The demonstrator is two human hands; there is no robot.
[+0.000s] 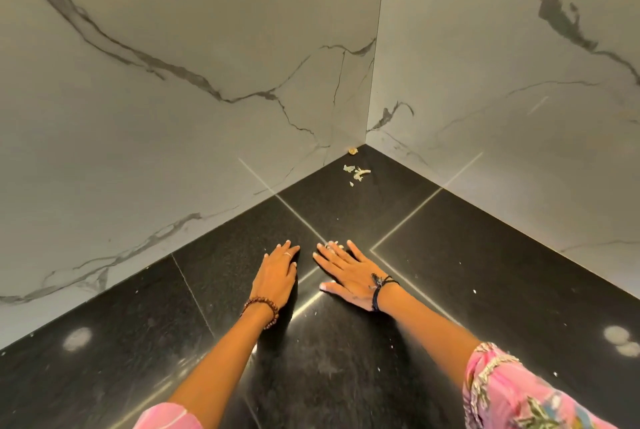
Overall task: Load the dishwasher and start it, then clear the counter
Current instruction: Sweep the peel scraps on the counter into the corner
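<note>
With both palms flat, left hand [277, 276] & right hand [346, 276] open on the counter [485, 255], I'm clearing — next, prob. reach the scraps [356, 174] in the corner.

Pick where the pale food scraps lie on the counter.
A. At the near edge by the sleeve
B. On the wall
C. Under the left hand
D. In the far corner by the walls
D: the scraps lie in the corner, well beyond both flat hands.
</note>
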